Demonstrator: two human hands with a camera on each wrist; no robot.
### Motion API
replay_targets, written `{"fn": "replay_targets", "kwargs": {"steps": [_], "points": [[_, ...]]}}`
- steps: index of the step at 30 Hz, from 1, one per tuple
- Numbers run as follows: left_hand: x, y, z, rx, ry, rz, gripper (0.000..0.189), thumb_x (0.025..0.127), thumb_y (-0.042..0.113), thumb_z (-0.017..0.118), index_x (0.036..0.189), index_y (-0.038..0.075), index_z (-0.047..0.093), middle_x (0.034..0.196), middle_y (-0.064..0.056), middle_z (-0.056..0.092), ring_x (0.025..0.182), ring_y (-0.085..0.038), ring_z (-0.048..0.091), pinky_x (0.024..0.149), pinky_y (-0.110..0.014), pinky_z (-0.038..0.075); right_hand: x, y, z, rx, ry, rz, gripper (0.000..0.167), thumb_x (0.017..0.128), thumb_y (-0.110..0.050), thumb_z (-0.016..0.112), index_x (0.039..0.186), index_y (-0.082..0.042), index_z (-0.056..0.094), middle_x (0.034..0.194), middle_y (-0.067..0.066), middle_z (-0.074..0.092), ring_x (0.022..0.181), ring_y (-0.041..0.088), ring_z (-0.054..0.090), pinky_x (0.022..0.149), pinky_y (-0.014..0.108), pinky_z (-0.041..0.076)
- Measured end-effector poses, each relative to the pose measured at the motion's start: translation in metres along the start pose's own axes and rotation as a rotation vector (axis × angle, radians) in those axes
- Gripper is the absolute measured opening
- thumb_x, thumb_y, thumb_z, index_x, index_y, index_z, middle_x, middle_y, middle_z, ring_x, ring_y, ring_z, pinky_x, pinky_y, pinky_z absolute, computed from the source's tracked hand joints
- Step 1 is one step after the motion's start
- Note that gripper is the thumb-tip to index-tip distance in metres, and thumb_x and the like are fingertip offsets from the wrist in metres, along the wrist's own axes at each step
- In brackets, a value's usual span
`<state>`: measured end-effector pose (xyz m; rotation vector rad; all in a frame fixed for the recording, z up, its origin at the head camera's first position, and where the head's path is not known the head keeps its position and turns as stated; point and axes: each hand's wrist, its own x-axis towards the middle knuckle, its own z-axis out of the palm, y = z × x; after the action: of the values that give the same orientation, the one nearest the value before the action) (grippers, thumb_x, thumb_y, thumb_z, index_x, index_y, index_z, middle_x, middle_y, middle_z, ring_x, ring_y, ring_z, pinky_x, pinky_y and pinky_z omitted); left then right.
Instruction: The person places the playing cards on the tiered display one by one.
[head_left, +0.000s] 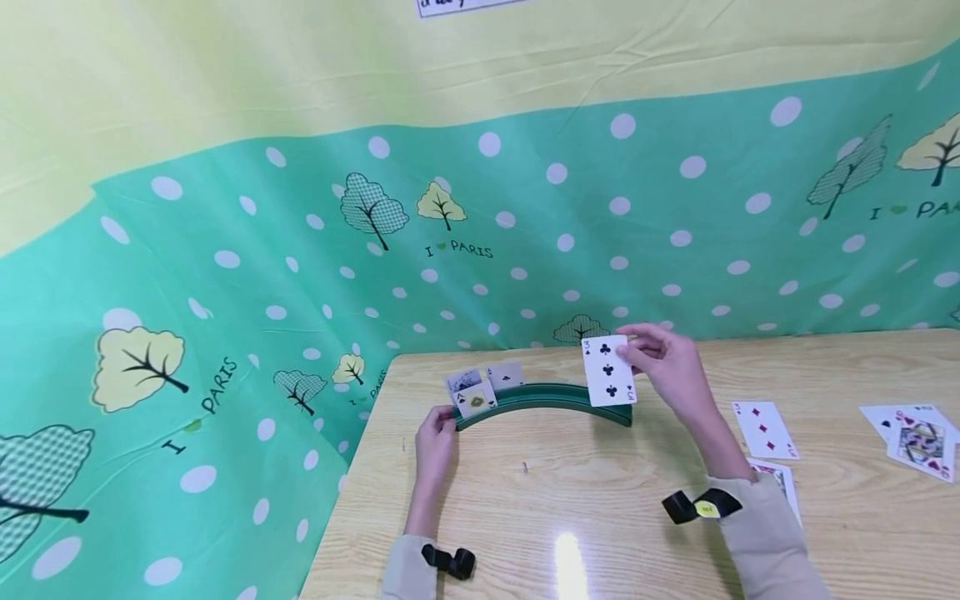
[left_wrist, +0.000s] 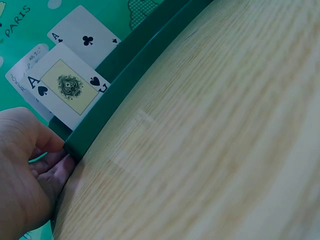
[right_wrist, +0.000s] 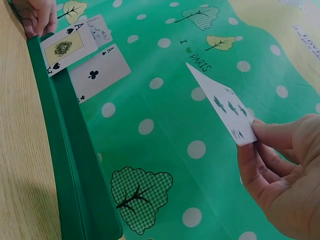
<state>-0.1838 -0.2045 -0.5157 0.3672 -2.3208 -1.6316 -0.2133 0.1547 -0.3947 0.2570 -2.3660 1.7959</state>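
My right hand (head_left: 670,371) pinches the three of clubs (head_left: 609,372) by its edge, thumb on one side and fingers behind. The card is held up over the right end of a curved green card holder (head_left: 540,395). At the holder's left end, my left hand (head_left: 435,442) grips the tip between thumb and fingers. Standing in the holder near that hand are the ace of spades (left_wrist: 69,86), a joker (left_wrist: 25,75) partly hidden behind it, and the ace of clubs (left_wrist: 86,37) in the rear slot.
On the table (head_left: 525,517) at the right lies the three of diamonds (head_left: 765,430), with a face card (head_left: 782,483) partly under my right forearm. Farther right, a queen (head_left: 921,443) overlaps another card (head_left: 873,414). A green dotted cloth (head_left: 465,317) hangs behind the table.
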Motion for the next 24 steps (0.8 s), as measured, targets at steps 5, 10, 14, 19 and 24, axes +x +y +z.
{"fn": "replay_targets", "kwargs": {"steps": [5, 10, 14, 19, 24], "points": [[0.0011, -0.0020, -0.0005, 0.012, 0.001, 0.004, 0.027, 0.098, -0.002, 0.052, 0.120, -0.007, 0.066, 0.117, -0.023, 0.069, 0.108, -0.034, 0.065, 0.094, -0.045, 0.052, -0.0005, 0.0009, 0.0021, -0.043, 0.024, -0.029, 0.028, 0.100, -0.008, 0.067, 0.127, 0.000, 0.070, 0.102, 0.017, 0.071, 0.082, 0.009, 0.065, 0.073, 0.021, 0.056], [0.0009, -0.0023, -0.0009, 0.009, -0.003, 0.000, 0.027, 0.098, -0.002, 0.052, 0.120, -0.007, 0.066, 0.117, -0.023, 0.069, 0.108, -0.034, 0.065, 0.094, -0.045, 0.052, -0.0008, 0.0015, 0.0024, -0.052, 0.036, -0.032, 0.028, 0.101, -0.006, 0.064, 0.128, 0.000, 0.069, 0.103, 0.017, 0.069, 0.086, 0.008, 0.063, 0.073, 0.018, 0.054], [0.0000, -0.0017, -0.0012, 0.005, -0.004, -0.007, 0.027, 0.098, -0.002, 0.052, 0.120, -0.006, 0.066, 0.118, -0.023, 0.068, 0.109, -0.033, 0.064, 0.095, -0.046, 0.051, -0.0007, 0.0018, 0.0031, -0.056, 0.040, -0.024, 0.028, 0.102, -0.006, 0.063, 0.128, 0.001, 0.069, 0.103, 0.017, 0.069, 0.088, 0.010, 0.062, 0.073, 0.017, 0.053], [0.0001, -0.0027, -0.0016, -0.001, -0.010, -0.005, 0.027, 0.099, -0.002, 0.051, 0.121, -0.006, 0.066, 0.119, -0.023, 0.068, 0.110, -0.034, 0.064, 0.096, -0.046, 0.051, 0.0000, 0.0020, 0.0044, -0.056, 0.049, -0.012, 0.028, 0.102, -0.005, 0.062, 0.128, 0.003, 0.069, 0.103, 0.017, 0.069, 0.089, 0.012, 0.062, 0.072, 0.016, 0.052], [0.0005, -0.0027, -0.0012, -0.014, -0.019, -0.005, 0.027, 0.099, -0.001, 0.051, 0.122, -0.006, 0.065, 0.120, -0.023, 0.067, 0.111, -0.034, 0.064, 0.096, -0.047, 0.051, 0.0001, 0.0009, 0.0048, -0.034, 0.040, 0.004, 0.026, 0.103, -0.005, 0.061, 0.126, 0.005, 0.067, 0.104, 0.019, 0.069, 0.086, 0.008, 0.064, 0.074, 0.020, 0.056]]}}
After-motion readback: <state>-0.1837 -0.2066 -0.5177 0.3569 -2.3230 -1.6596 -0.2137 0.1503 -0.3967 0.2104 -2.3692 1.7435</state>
